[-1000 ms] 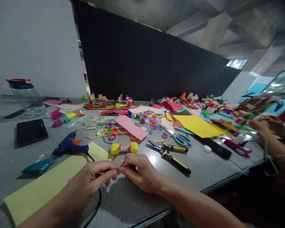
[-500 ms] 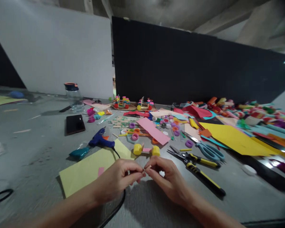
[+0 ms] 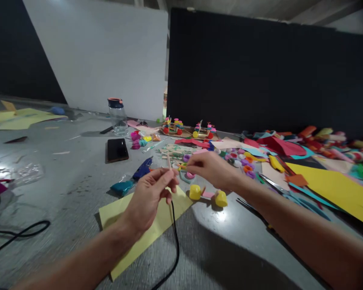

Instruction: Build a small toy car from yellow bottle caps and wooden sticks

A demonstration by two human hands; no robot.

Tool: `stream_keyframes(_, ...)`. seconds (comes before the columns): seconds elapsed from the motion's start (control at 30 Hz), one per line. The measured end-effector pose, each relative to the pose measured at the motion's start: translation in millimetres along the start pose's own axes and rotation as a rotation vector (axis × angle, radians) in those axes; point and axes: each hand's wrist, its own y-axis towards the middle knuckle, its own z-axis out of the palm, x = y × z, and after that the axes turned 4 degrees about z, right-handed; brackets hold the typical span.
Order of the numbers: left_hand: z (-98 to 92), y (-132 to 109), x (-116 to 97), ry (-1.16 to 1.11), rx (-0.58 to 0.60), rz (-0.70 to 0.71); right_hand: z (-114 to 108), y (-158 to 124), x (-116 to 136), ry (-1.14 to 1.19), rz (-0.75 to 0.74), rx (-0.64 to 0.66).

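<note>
My left hand is closed, pinching a thin pale stick that points upward from the fingertips. Beyond and to the right, my right hand has its fingers curled together over small coloured rings and a bundle of sticks; whatever its fingertips hold is hidden. A blue glue gun lies just past my left hand. Under my right forearm sits a small piece with two yellow wheels and a pink strip between them. Light yellow paper lies beneath my left hand.
A black cable runs toward the front edge. Left of centre are a phone and a clear bottle. Blue-handled scissors and yellow paper lie at right. Two small colourful models stand at the back.
My hands were together in front of the yellow-wheeled piece. They have separated: the left has risen with the stick, while the right has reached forward over the rings. The view has turned left.
</note>
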Motion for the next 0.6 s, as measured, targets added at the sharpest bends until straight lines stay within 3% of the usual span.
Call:
stream_keyframes(0.13,-10.4,14,-5,-0.114,-0.172,0.045,38,77,4,-0.105,0.076,0.188)
stream_keyframes(0.27,-13.9,18,-6,-0.157,-0.234,0.052,68,108,14,-0.097,0.128,0.243)
stream_keyframes(0.4,-14.1,17,-5,-0.167,-0.235,0.040,67,105,14,0.027,0.140,0.235)
stream_keyframes(0.6,-9.3,12,-4,-0.127,-0.213,0.017,20,51,9,0.414,0.102,0.198)
